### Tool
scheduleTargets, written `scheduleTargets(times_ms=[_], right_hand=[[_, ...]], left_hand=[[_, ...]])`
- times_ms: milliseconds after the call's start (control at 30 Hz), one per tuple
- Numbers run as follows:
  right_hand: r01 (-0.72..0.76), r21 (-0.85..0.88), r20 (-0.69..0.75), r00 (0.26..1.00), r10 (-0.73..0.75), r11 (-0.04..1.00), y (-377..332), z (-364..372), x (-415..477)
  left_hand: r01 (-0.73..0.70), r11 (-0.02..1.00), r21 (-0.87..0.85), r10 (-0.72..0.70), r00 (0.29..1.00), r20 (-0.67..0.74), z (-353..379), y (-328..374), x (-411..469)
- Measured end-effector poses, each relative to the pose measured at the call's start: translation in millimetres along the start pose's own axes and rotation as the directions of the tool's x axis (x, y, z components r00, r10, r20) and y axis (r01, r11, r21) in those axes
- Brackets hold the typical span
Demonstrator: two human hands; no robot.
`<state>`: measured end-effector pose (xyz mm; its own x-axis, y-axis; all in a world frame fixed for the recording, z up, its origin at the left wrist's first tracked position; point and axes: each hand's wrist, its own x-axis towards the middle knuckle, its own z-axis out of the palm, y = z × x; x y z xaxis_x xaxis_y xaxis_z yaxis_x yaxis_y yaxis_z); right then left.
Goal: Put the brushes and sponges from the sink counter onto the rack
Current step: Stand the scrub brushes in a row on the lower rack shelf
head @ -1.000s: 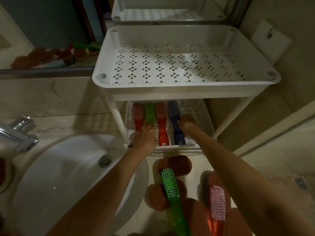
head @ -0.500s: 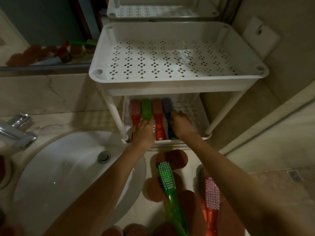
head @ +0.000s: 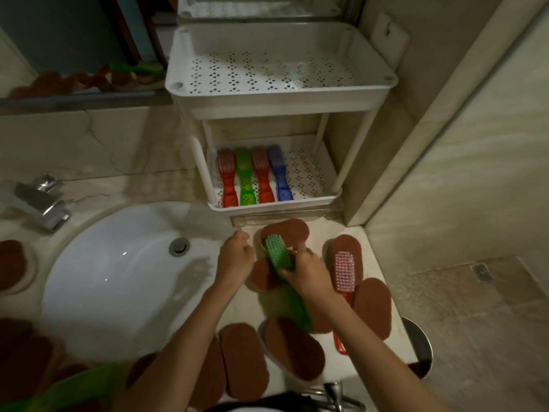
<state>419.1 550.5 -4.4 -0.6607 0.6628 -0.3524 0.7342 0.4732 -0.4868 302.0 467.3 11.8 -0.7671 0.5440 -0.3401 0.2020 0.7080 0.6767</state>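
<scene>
A white two-tier rack (head: 300, 111) stands on the sink counter. Its lower shelf (head: 309, 176) holds several brushes side by side: red (head: 228, 179), green (head: 245, 179), red (head: 262, 176) and blue (head: 280, 176). On the counter in front, my right hand (head: 309, 276) grips a green brush (head: 279, 257), bristles up, lying over brown oval sponges (head: 285, 230). My left hand (head: 236, 257) hovers just left of it, fingers loosely curled, holding nothing. A red brush with pink bristles (head: 344, 272) lies to the right on another sponge.
The white basin (head: 118, 281) with its drain (head: 179, 246) and chrome tap (head: 44, 203) lies to the left. More brown sponges (head: 243, 361) lie along the near counter and at far left (head: 12, 266). The rack's upper shelf (head: 267, 72) holds nothing. A tiled floor lies right.
Both hands have pulled back out of the rack's lower shelf to the counter. My right hand has taken hold of the green brush; the left hand now hovers beside it.
</scene>
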Motion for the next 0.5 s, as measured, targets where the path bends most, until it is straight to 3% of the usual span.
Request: scheduleTargets(times_ms=[200,300,400,500], right_hand=[[-0.05,-0.018,-0.022,0.999,0.05,0.999,3,25,-11],[0.023,-0.014,-0.039,0.999,-0.023,1.0,2,24,-12],[0.107,0.105,-0.066,0.993,-0.101,0.989,-2,18,-18],[0.159,0.293,-0.105,0.985,-0.133,0.943,-5,8,-29]], left_hand=[[0.074,0.995,-0.06,-0.071,0.996,0.056,4,-15,-21],[0.099,0.982,-0.159,-0.099,0.995,0.005,-2,-10,-27],[0.124,0.924,-0.362,-0.145,0.989,-0.032,-7,-3,-28],[0.134,0.875,-0.465,-0.111,0.991,0.076,-4,7,-31]])
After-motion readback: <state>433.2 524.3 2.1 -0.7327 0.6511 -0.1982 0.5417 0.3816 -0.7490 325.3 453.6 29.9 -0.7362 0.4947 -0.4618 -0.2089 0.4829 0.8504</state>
